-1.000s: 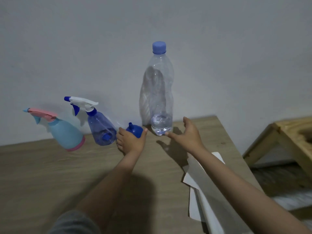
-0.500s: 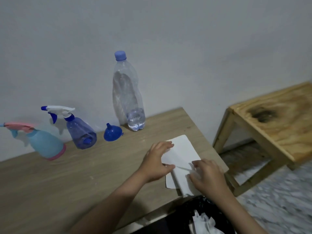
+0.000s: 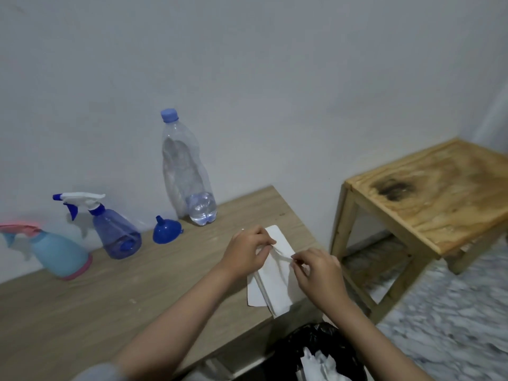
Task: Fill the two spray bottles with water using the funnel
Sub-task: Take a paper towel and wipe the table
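Left hand (image 3: 247,254) and right hand (image 3: 316,270) both pinch a white tissue (image 3: 275,281) at the bench (image 3: 82,312) edge; funnel (image 3: 166,231) sits between purple spray bottle (image 3: 116,232) and water bottle (image 3: 187,171), blue spray bottle (image 3: 59,251) leftmost.

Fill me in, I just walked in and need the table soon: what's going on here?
A person's left hand and right hand pinch a white tissue pack on the table. The blue spray bottle, light-blue spray bottle, funnel and nearly empty, capped water bottle stand untouched.

Bare tabletop (image 3: 82,312) before spray bottles (image 3: 116,232)
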